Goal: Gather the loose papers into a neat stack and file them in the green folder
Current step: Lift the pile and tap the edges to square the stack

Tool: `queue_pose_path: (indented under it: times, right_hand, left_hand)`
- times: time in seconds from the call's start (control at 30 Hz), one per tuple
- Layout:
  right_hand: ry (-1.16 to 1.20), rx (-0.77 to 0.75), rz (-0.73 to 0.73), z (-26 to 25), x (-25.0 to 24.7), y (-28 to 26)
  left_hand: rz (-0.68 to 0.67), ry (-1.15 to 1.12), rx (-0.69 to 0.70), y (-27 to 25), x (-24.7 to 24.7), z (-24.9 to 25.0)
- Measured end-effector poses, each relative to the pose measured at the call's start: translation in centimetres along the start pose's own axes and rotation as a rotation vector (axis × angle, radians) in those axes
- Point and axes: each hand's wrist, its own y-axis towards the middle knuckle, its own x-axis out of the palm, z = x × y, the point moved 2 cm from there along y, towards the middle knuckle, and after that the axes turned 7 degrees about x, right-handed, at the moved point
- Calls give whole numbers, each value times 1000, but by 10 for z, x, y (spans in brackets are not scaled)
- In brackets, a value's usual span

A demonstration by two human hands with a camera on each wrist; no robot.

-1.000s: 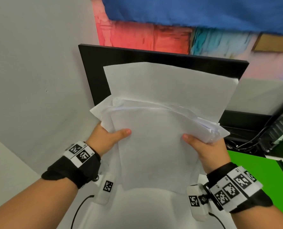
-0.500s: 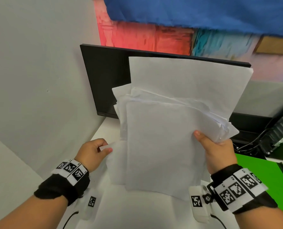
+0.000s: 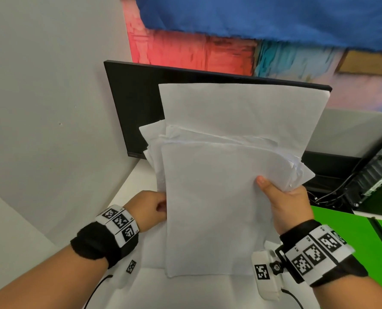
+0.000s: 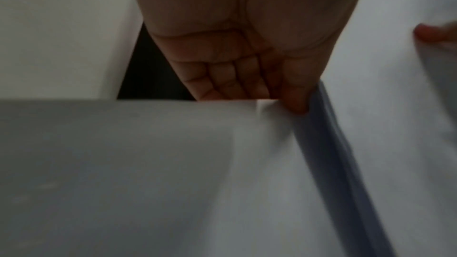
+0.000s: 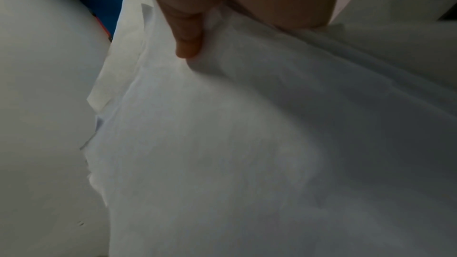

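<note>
I hold a loose stack of white papers (image 3: 210,197) upright over the desk, its sheets uneven at the top. My right hand (image 3: 275,192) grips the right edge, thumb on the front sheet; the right wrist view shows that thumb (image 5: 190,36) pressing the papers (image 5: 247,144). My left hand (image 3: 156,208) is at the lower left edge. In the left wrist view its fingers (image 4: 235,77) go behind a sheet (image 4: 123,163) and the thumb lies on that sheet's front. The green folder (image 3: 342,230) lies flat on the desk to the right, partly hidden by my right wrist.
A black monitor (image 3: 136,112) stands right behind the papers. A grey partition (image 3: 51,108) closes the left side. A computer case (image 3: 373,181) with cables sits at the far right. The white desk (image 3: 129,188) shows under my hands.
My left hand let go of the stack's left side, dropped lower, then came back to its lower left edge. The right hand kept its grip and carried the stack rightward.
</note>
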Motion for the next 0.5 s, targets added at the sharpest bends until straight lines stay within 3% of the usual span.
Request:
queue_pose_path:
  times: [0.17, 0.23, 0.4, 0.5]
  right_hand:
    - [-77, 2, 80, -3, -5, 2]
    - [-79, -4, 139, -6, -12, 4]
    - [-57, 2, 218, -17, -27, 6]
    - [-59, 40, 189, -18, -25, 5]
  left_hand:
    - [-22, -74, 30, 9, 8, 11]
    - [88, -142, 8, 8, 0, 9]
    - [555, -475, -136, -4, -30, -24]
    - [631, -687, -106, -9, -35, -15]
